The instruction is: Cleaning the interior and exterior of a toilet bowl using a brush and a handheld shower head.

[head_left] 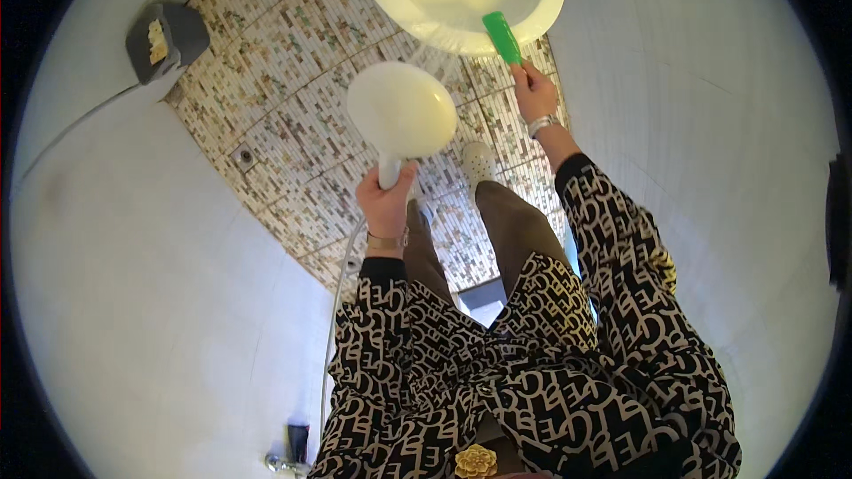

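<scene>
My left hand (388, 204) is wrapped round the handle of a large white shower head (401, 110). Thin streams of water run from it toward the near rim of a white ceramic bowl (461, 43) at the top. In my right hand (535, 93) is a green brush (502, 35), gripped by its handle. The brush's flat green back faces up and overlaps the bowl's front rim. Its underside is hidden. A pale hose (348, 257) hangs down beside my left forearm.
Mosaic-patterned tiles cover the floor (293, 124), with a small drain (244, 157) at the left. A grey bin (167, 43) with crumpled paper stands at the far left. Pale walls rise on both sides. A metal fitting (286, 461) is low at the left. My light clog (479, 162) shows below.
</scene>
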The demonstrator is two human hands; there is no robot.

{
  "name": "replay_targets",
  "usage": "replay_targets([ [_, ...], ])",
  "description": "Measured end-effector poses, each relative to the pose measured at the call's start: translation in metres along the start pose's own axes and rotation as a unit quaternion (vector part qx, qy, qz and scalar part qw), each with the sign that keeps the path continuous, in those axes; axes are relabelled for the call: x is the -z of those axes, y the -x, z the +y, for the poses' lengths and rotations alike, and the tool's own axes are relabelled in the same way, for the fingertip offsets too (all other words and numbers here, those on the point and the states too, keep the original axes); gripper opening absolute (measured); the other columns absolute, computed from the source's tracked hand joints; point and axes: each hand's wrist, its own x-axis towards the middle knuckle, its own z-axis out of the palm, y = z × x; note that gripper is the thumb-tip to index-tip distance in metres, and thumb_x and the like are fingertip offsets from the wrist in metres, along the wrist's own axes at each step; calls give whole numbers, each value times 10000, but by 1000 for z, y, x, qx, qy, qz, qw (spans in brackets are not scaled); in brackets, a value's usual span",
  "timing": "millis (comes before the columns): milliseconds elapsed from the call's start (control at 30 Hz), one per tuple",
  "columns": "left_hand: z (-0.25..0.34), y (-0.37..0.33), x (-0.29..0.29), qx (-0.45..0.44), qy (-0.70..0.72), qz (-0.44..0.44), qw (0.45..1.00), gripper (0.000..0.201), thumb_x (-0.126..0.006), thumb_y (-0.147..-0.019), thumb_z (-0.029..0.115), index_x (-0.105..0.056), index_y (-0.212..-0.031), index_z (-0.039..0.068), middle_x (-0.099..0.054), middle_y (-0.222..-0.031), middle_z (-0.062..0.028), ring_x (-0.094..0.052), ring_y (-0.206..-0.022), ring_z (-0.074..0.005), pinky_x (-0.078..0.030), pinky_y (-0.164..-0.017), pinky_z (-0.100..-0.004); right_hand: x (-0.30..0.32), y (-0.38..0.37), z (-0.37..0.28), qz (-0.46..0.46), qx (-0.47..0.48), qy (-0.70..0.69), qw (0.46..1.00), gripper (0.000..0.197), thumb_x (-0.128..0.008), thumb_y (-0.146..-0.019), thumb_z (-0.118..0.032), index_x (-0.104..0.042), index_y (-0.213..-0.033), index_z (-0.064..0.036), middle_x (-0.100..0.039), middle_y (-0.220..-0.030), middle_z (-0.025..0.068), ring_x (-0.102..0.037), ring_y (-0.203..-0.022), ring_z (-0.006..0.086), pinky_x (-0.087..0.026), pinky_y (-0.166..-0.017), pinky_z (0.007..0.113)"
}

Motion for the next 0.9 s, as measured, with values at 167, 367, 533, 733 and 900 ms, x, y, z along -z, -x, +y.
replay_targets([
  [167, -26, -19, -32, -21, 96, -15, 995, 168, -726, -780, 86, -664, -891, -23, -579, -721, 40, -466, -646, -35, -392, -570, -208, 5, -3, -1, 2, 5, -117, 993, 322, -598, -893, -262, -634, -1078, -1, -496, -553, -34, -391, -499, 36, -313, -441, 232],
  [367, -69, -45, -42, -75, 98, -25, 992, 143, -710, -773, 45, -663, -890, -22, -590, -734, 43, -471, -656, -29, -401, -576, -212, 2, 9, 10, 29, 23, -164, 986, 273, -577, -913, -197, -626, -1118, -23, -444, -564, -75, -344, -503, 11, -275, -441, 199],
  [533, -48, -65, -46, -54, 91, -74, 992, 112, -717, -781, 80, -639, -763, 2, -562, -671, 48, -450, -616, -27, -365, -542, -209, 22, 13, 18, 8, 48, -123, 991, 305, -587, -911, -213, -615, -1143, -17, -468, -610, -80, -362, -533, 7, -292, -460, 197],
  [733, -44, -94, -38, -101, 24, -108, 989, 219, -745, -778, 182, -611, -669, 47, -484, -551, 49, -412, -486, -42, -305, -448, -220, 41, -6, 21, -45, 97, -95, 990, 307, -600, -902, -232, -630, -1122, -20, -599, -748, -23, -457, -640, 19, -408, -561, 210],
  [900, -32, -112, -51, -169, -34, -140, 975, 258, -748, -786, 202, -592, -696, 17, -491, -615, 67, -390, -576, -27, -314, -513, -206, 89, -91, 62, 32, 70, -3, 997, 397, -600, -883, -361, -640, -1111, -39, -582, -642, -30, -464, -545, 34, -407, -488, 248],
])
